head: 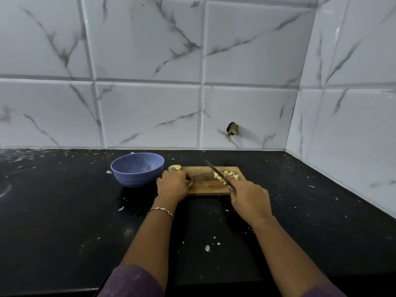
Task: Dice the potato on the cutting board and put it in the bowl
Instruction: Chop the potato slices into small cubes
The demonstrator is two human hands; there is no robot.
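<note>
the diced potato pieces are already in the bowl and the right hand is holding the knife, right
No. The head view shows the diced potato pieces piled on the cutting board, not in the bowl, which sits left of it. The right hand is holding the knife.

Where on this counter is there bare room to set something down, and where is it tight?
Free, though flecked with scraps: the counter left of the bowl, and the counter right of the board up to the side wall. Crowded: bowl, left hand on the potato, board, dice and right hand with knife, packed together.
</note>
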